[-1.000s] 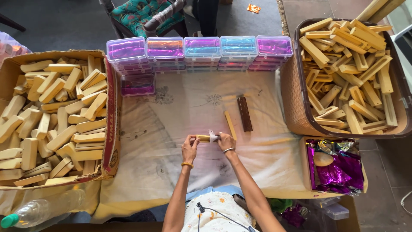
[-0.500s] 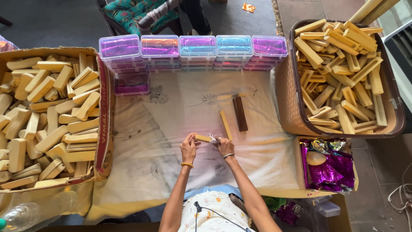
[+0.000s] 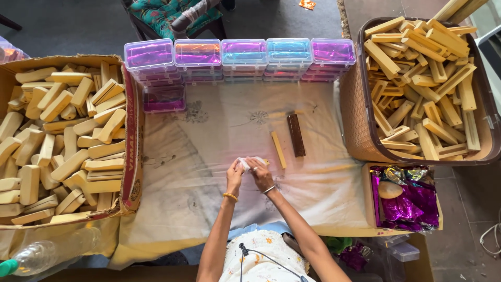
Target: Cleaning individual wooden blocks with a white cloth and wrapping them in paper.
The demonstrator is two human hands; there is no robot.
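Both hands meet mid-worktop: left hand (image 3: 234,175) and right hand (image 3: 260,172) pinch a small pale wrapped stick (image 3: 249,162) between them, long axis left-right. Bare yellow stick (image 3: 278,149) and brown bar (image 3: 296,135) lie just right, nearer right hand.

I am pinching a small pale wooden stick (image 3: 251,162) between my left hand (image 3: 234,175) and right hand (image 3: 260,175), near the front edge of the cloth-covered table (image 3: 209,141).
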